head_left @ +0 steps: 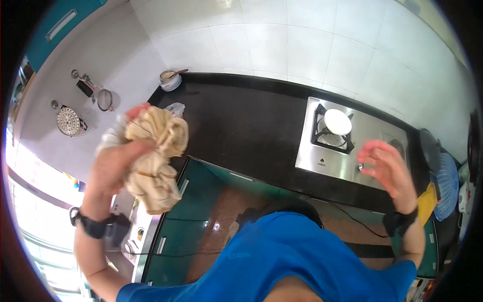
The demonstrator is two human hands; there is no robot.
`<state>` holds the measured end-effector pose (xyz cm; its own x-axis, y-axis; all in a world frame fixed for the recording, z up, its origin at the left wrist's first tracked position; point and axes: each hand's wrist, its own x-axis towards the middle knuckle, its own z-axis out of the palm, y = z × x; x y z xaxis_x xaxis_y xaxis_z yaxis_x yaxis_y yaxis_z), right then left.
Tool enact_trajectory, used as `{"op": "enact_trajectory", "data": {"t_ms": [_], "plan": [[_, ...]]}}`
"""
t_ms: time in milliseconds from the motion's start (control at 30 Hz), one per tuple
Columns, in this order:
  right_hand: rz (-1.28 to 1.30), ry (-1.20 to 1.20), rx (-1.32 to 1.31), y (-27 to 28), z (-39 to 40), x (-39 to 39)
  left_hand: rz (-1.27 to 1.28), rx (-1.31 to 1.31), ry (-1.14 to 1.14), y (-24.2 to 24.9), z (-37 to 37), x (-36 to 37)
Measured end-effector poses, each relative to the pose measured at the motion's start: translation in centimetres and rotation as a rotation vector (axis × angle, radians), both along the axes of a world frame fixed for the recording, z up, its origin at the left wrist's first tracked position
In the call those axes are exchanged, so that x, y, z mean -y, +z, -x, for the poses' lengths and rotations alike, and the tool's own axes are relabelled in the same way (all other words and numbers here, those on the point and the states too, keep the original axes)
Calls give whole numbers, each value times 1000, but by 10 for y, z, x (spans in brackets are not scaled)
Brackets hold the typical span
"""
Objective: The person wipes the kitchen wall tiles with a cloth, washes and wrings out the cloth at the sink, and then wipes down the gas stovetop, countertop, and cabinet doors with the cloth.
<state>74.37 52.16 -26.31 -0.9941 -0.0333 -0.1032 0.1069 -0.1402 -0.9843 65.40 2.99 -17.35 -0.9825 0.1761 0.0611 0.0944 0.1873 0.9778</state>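
Observation:
A crumpled beige cloth (153, 176) hangs from my left hand (113, 163), whose thumb lies across it while the fingers behind are partly hidden and blurred. My right hand (380, 161) is raised over the front right of the steel gas stove (307, 151), its fingers curved and apart with nothing between them. On the stove's left burner sits a white round dish or pan (337, 122). Just behind the cloth, a small clear plastic bag (176, 109) lies on the black countertop (241, 121).
Stacked bowls (171, 81) with a wooden spoon stand in the back left corner. A strainer (104, 100) and a grater hang on the left wall. At the far right are a dark pan (430, 148), a blue ribbed item (446, 186) and a yellow cloth (427, 202).

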Motion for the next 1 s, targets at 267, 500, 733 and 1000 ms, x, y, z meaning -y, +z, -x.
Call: {"op": "enact_trajectory", "data": {"t_ms": [267,500,733,1000], "plan": [[-746,140,-91,172,1,70,289,-155,-274,111,47,-78],[-424,176,-273,147,196,129,24,-185,-452,109,193,-151],[458,257,-118,-110,396,245,-235,-136,-259,55,399,-162],[882,846,58,-100,373,350,-631,-336,-65,74,543,-154]]}}
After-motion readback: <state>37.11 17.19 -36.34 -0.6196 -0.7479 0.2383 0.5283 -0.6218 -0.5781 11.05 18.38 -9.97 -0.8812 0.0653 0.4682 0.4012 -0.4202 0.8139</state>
